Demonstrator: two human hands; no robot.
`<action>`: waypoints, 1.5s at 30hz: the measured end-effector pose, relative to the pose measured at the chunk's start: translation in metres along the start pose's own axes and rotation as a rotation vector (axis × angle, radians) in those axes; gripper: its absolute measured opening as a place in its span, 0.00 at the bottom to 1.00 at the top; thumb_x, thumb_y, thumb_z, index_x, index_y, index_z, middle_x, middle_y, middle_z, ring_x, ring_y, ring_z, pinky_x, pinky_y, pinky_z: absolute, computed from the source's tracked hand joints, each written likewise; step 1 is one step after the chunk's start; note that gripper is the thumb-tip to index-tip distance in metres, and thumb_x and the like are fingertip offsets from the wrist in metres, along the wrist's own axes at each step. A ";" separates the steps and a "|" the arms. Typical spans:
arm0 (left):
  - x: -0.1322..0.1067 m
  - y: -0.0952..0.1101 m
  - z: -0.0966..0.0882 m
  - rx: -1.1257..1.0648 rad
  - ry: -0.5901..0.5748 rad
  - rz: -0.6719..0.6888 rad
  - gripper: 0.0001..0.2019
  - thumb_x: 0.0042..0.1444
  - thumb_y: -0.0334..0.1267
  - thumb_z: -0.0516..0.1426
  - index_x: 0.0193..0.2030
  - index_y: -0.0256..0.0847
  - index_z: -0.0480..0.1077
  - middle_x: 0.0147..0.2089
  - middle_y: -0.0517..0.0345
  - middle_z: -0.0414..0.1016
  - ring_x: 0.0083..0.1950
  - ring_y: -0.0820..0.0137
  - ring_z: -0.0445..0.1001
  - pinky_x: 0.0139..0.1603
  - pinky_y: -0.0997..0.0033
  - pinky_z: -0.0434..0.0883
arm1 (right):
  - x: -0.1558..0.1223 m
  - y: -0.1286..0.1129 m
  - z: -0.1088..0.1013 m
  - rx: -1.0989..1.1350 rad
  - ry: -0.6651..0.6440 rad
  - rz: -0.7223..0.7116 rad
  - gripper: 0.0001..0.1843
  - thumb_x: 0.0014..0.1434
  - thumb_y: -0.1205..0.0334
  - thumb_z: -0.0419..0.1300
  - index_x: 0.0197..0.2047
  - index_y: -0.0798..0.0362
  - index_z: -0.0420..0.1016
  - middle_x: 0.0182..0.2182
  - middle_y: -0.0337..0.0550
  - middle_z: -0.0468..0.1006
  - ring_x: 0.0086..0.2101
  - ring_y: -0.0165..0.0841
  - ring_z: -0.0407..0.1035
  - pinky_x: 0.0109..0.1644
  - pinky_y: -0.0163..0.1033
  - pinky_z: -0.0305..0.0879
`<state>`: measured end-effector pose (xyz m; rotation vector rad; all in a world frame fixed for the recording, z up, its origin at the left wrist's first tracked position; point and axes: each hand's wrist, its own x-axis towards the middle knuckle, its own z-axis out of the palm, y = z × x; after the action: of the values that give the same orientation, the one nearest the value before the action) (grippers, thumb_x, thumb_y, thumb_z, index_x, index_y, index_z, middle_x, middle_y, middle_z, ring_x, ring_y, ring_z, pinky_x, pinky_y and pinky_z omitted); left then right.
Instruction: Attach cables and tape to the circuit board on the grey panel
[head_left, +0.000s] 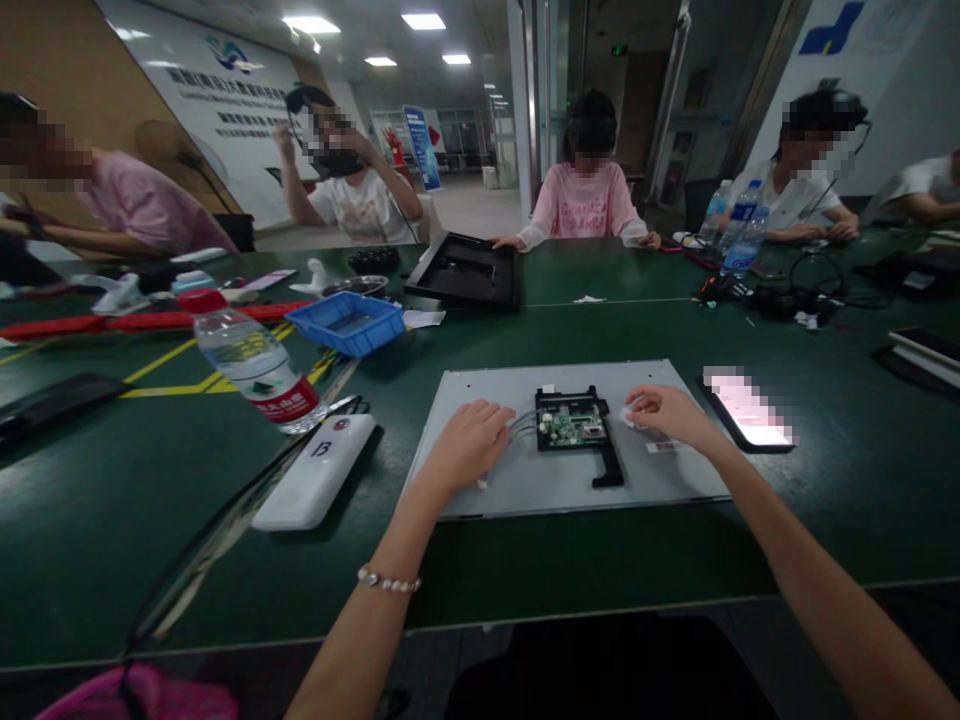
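Observation:
A grey metal panel lies flat on the green table in front of me. A small green circuit board sits in a black bracket near the panel's middle. My left hand rests knuckles up on the panel just left of the board, fingers curled over thin wires that run to the board. My right hand is just right of the board, fingertips pinched on a small white piece. A white label lies on the panel under that hand.
A phone with a lit screen lies right of the panel. A white power bank and a water bottle are at the left, a blue tray beyond. Other people sit around the table's far side.

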<state>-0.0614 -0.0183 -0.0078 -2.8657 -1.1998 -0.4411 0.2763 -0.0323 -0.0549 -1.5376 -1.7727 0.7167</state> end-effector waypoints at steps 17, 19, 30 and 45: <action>-0.002 -0.013 0.004 0.184 -0.045 0.061 0.09 0.60 0.32 0.48 0.35 0.39 0.69 0.38 0.50 0.68 0.41 0.62 0.65 0.42 0.63 0.61 | 0.040 -0.051 0.024 -0.257 -0.024 -0.404 0.15 0.58 0.62 0.56 0.49 0.52 0.72 0.47 0.48 0.74 0.46 0.38 0.68 0.50 0.45 0.63; -0.002 -0.013 0.003 0.202 -0.052 0.058 0.09 0.60 0.32 0.48 0.35 0.39 0.69 0.38 0.50 0.68 0.41 0.63 0.65 0.42 0.64 0.61 | 0.056 -0.059 0.036 -0.313 -0.073 -0.456 0.16 0.58 0.62 0.57 0.49 0.54 0.72 0.47 0.49 0.74 0.47 0.39 0.67 0.52 0.45 0.61; -0.003 -0.014 0.003 0.257 -0.079 0.056 0.10 0.61 0.31 0.47 0.34 0.38 0.68 0.38 0.52 0.69 0.40 0.65 0.66 0.41 0.66 0.62 | 0.094 -0.050 0.076 -0.301 -0.118 -0.450 0.09 0.58 0.67 0.56 0.37 0.53 0.79 0.37 0.44 0.79 0.40 0.35 0.71 0.45 0.36 0.63; -0.004 -0.014 0.002 0.245 -0.081 0.035 0.12 0.63 0.35 0.46 0.36 0.38 0.69 0.39 0.50 0.70 0.42 0.64 0.68 0.42 0.65 0.63 | 0.061 0.008 0.014 -0.561 0.041 -0.331 0.12 0.59 0.64 0.53 0.40 0.53 0.78 0.43 0.50 0.76 0.43 0.40 0.69 0.48 0.43 0.63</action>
<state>-0.0734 -0.0105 -0.0119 -2.7114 -1.1247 -0.1651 0.2653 0.0298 -0.0612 -1.5157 -2.2438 0.0169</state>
